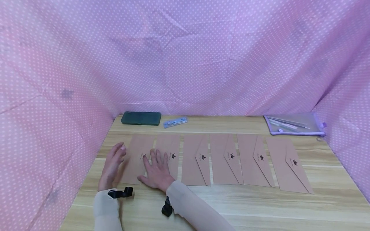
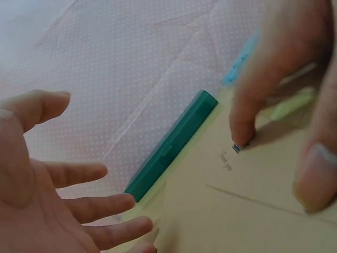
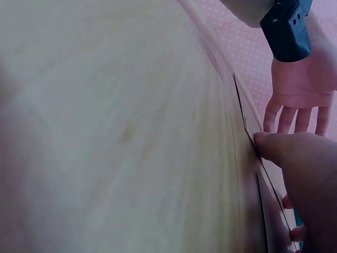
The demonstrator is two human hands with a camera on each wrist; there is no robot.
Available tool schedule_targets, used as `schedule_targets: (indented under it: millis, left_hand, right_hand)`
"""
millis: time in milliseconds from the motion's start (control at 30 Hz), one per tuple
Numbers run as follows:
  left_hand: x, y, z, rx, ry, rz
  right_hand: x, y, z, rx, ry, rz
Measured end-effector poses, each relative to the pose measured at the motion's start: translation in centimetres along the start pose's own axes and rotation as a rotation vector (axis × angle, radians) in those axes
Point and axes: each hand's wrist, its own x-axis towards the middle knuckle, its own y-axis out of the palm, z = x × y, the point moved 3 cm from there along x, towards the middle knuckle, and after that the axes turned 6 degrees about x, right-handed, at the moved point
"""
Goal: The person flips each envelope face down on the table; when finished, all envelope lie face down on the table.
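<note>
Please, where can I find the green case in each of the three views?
Head: the green case lies left of centre, behind the leftmost envelope.
Left wrist: near the middle, slanting up to the right.
Right wrist: perhaps only a green sliver at lower right, beside the right hand; I cannot be sure.
Shared landmark: the left hand, seen in all three views.
</note>
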Motion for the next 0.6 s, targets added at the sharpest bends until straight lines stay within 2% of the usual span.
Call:
schedule_targets:
  millis: [167,267,367,467,600]
  left_hand:
    - [0.1,-0.4,0.6,-0.343,-0.044,-0.110]
    - [0.0,-0.7,1.1,-0.512,-0.053,-0.136]
    - [0.0,-0.9,1.4,-0.581,-0.047,-0.137]
    - [0.0,-1.1,1.6,-0.622,-0.033,-0.112]
    - [0.0,-1.2,1.6,-0.611,-0.007,-0.072]
  right_hand:
    - [0.0,0.2,0.0,-0.013,0.007,0.029]
    - [0.0,0.4,0.0,-0.023,0.008,0.037]
    - [0.1,0.4,0.0,-0.024,0.008,0.039]
    - [0.0,0.4,-0.1,-0.014,0.004,0.037]
    - [0.0,0.2,-0.1,-0.005,-0.003,0.039]
